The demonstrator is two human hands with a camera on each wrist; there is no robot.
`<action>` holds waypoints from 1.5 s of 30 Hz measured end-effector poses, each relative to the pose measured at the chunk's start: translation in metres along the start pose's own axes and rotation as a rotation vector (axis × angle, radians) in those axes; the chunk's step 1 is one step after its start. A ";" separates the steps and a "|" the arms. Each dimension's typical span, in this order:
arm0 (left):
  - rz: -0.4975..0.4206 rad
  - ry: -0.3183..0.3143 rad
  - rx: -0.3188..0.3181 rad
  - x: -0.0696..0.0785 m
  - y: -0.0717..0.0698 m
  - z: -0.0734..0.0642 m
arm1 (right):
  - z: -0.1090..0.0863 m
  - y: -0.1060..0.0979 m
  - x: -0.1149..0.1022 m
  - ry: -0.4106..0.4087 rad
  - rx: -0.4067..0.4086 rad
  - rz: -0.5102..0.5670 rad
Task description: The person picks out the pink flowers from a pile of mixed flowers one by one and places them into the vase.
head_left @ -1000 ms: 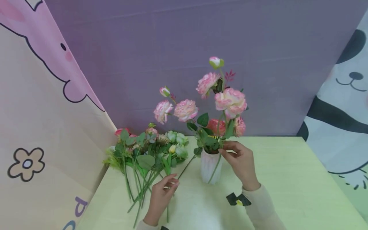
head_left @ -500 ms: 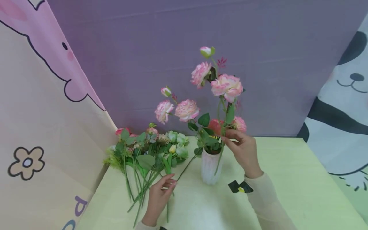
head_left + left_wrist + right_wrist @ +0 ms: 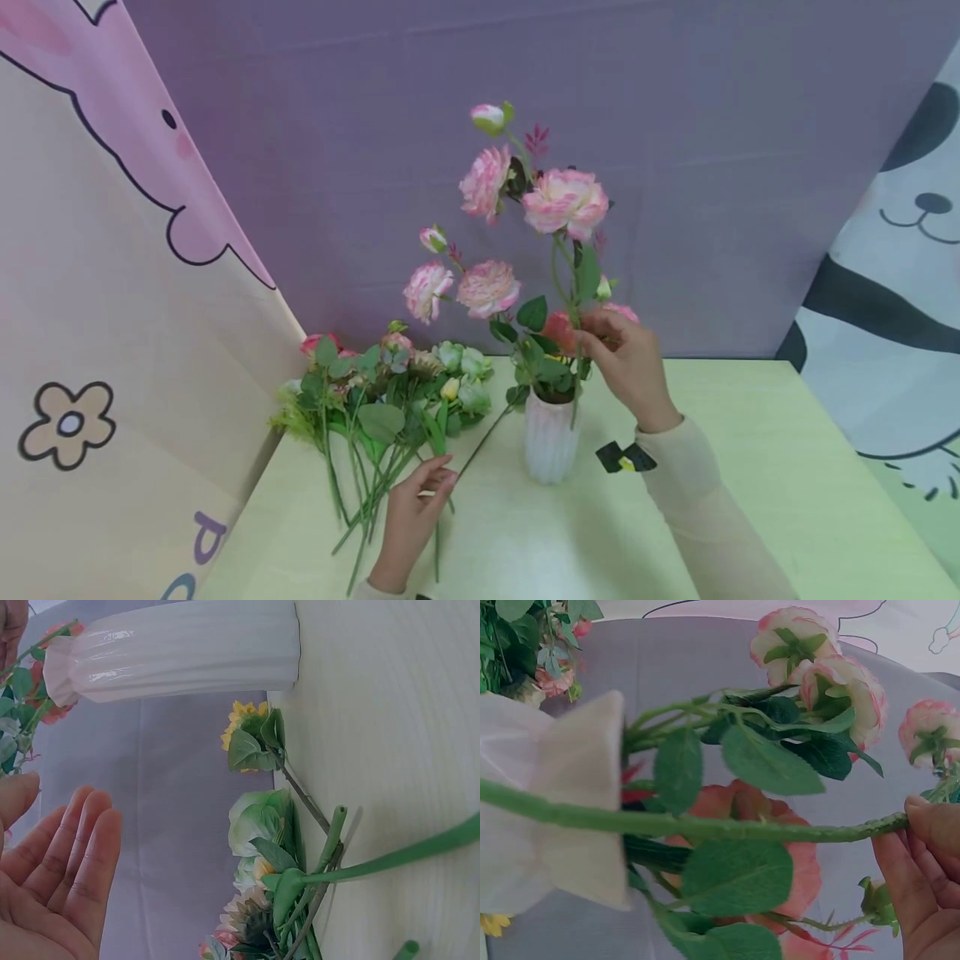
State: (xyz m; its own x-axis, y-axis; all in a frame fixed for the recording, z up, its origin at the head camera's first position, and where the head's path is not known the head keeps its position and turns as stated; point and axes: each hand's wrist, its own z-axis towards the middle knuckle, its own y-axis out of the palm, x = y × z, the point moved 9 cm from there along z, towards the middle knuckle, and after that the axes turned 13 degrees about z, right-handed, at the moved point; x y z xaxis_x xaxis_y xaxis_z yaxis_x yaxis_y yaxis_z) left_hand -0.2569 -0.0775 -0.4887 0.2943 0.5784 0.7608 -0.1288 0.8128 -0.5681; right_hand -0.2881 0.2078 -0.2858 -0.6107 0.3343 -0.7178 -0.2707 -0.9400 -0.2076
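Note:
My right hand [image 3: 630,362] pinches the green stem of a pink-and-white artificial peony [image 3: 566,202] with several blooms and a bud. That stem [image 3: 742,827] is raised just in front of the vase mouth, its lower end overlapping the rim in the head view. The ribbed white vase [image 3: 551,446] stands upright on the table, bearing another pink-and-white peony [image 3: 488,289], coral blooms [image 3: 557,330] and green leaves. Lower left, my left hand [image 3: 415,517] hovers with relaxed fingers, palm bare in the left wrist view. A thin brown stem [image 3: 483,437] passes near its fingertips.
A pile of artificial flowers [image 3: 382,417] lies at the left of the pale table [image 3: 735,467], stems toward the front. In the left wrist view a sunflower [image 3: 251,739] lies beside the vase. A purple backdrop [image 3: 712,208] rises behind the table.
My right hand has risen, lifting the peony; its blooms have moved up and left and its stem end now hangs near the vase rim. The left hand has barely moved.

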 end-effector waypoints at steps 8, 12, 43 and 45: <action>-0.011 0.020 -0.007 -0.004 0.003 0.000 | 0.013 0.002 -0.005 -0.015 -0.012 0.006; -0.021 0.028 -0.001 -0.005 0.003 0.001 | 0.019 0.005 -0.009 -0.041 -0.018 -0.002; -0.045 0.005 -0.050 -0.007 0.009 0.002 | 0.024 0.023 -0.019 -0.061 -0.049 0.042; -0.041 0.003 -0.049 -0.007 0.010 0.002 | 0.023 0.024 -0.015 -0.047 -0.051 0.045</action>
State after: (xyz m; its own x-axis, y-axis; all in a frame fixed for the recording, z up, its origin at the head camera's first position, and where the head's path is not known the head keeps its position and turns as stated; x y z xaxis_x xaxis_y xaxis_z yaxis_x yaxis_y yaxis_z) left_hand -0.2620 -0.0737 -0.4989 0.3014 0.5440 0.7831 -0.0697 0.8317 -0.5509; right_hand -0.3021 0.1820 -0.2648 -0.6562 0.2935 -0.6952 -0.2050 -0.9560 -0.2100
